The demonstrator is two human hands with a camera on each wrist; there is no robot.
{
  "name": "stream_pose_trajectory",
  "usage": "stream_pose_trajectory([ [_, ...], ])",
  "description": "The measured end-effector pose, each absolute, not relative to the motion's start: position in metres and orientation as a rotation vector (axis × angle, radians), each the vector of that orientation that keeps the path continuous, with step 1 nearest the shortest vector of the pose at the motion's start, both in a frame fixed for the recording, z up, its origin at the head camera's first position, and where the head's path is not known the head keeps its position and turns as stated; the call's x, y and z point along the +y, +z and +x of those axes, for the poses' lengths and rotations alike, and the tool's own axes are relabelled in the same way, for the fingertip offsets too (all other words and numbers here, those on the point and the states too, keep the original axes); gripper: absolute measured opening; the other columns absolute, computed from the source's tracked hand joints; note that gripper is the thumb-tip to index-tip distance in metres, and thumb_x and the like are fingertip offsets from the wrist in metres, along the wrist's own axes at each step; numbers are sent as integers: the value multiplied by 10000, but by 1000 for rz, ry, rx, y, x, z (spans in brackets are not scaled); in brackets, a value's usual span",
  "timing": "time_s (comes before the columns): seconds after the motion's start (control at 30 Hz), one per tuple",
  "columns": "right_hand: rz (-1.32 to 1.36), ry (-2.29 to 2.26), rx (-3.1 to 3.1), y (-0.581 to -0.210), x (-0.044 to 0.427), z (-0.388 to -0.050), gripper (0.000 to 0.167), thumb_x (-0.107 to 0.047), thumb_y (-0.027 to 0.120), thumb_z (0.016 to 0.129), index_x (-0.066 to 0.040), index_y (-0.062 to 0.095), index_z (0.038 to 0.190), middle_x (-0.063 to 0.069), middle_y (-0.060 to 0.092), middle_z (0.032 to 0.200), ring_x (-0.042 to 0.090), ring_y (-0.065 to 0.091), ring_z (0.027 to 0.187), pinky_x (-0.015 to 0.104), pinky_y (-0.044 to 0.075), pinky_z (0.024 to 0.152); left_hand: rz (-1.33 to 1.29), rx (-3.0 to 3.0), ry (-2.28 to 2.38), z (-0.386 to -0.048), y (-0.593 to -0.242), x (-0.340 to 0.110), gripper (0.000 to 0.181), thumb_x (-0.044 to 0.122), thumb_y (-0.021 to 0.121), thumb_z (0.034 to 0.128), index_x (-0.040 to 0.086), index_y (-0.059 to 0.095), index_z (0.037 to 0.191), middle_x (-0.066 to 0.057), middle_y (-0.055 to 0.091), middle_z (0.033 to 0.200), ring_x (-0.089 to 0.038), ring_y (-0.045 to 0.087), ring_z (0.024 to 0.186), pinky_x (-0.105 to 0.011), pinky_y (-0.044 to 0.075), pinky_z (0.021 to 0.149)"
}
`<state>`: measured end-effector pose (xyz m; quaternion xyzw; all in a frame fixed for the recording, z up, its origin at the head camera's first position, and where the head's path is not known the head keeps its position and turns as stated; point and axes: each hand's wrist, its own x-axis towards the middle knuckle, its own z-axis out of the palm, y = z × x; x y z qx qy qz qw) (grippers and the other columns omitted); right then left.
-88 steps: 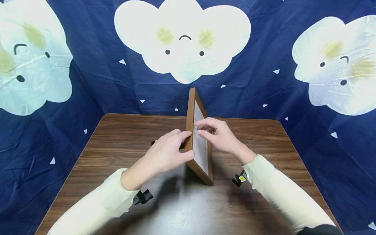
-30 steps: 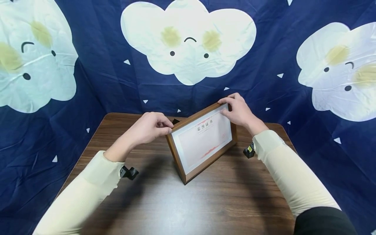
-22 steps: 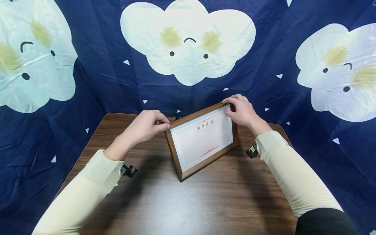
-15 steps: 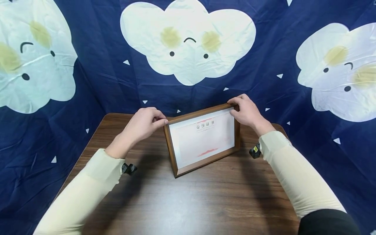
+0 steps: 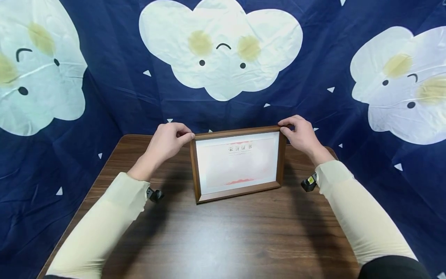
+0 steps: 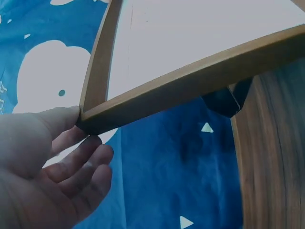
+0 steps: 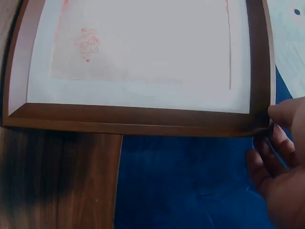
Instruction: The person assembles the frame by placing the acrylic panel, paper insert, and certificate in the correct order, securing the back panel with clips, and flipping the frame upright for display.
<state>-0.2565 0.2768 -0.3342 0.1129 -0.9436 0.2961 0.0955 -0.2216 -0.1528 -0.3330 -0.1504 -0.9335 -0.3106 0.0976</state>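
A wooden picture frame [image 5: 240, 192] stands on the table with its front towards me, leaning back slightly. Behind its glass lies a pale certificate [image 5: 240, 164] with dark characters and red ornament. At the frame's top left corner, my left hand [image 5: 163, 145] pinches the wood between thumb and fingers. My right hand [image 5: 301, 133] pinches the top right corner likewise, with its thumb on the front. The left wrist view shows part of a black stand [image 6: 228, 101] at the back of the frame, mostly hidden.
The brown wood-grain table [image 5: 226, 240] extends in front of the frame and to both sides. A dark blue curtain [image 5: 122, 97] with white clouds surrounds the table at the back and sides.
The frame has turned from edge-on to facing me, its lower left corner swinging back and left. The left hand moved back and left to a top corner; the right hand moved right.
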Motion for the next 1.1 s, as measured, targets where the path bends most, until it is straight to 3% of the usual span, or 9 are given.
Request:
stream_pose_trajectory([
  [0.2,246,1012,-2749,-339,285,-251,237,-182,624,1023,-73,747,1195,140,640,1257,256,590,1003,324,472,781,-394,-2736,-1058,-226,-340,-156,188,302,677,995,155,787,1036,-45,757,969,-208,650,810,-372,503,709],
  [0.4,220,1063,-2728,-342,289,-246,233,-225,633,1022,-116,752,1191,113,706,1109,221,536,877,252,436,638,-364,-2682,-1169,-227,-347,-158,190,321,672,1001,169,775,1044,-46,745,882,-214,684,760,-342,500,662],
  [0.83,161,1395,-2665,-346,299,-231,286,-257,723,970,-94,740,1205,23,723,1145,137,670,876,212,554,746,-319,-2652,-1292,-233,-350,-163,215,307,670,1009,144,767,1110,-83,742,1061,-205,721,785,-338,543,715],
  [1.1,172,1688,-2568,-354,308,-227,323,-219,726,970,-72,710,1257,-109,710,1093,119,698,918,246,595,790,-276,-2543,-1451,-235,-359,-164,237,315,697,987,109,760,1087,-114,732,963,-272,719,788,-292,601,682],
])
